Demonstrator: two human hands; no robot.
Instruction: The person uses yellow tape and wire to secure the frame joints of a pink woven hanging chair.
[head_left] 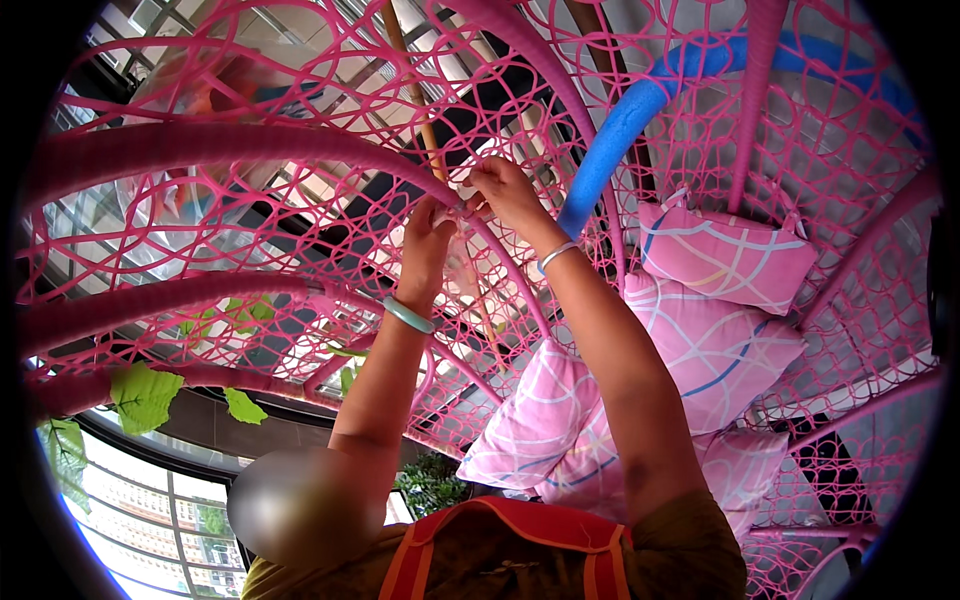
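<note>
Both hands are raised to a curved tube wrapped in pink (345,152), part of a frame strung with pink cord netting (330,210). My left hand (427,245), with a pale green bangle (408,315) at its wrist, is closed in a pinch against the tube's near side. My right hand (510,198) has its fingers bent and pinched together just across the tube; a silver bangle (556,257) circles that wrist. A small pale bit shows between the hands at the tube. What either set of fingertips grips is too small to make out.
A blue foam tube (610,150) arcs at the upper right. Pink patterned cushions (690,345) lie to the right of my right arm. More pink-wrapped tubes (170,308) cross on the left, near green leaves (145,397). A thin wooden pole (412,90) stands beyond the netting.
</note>
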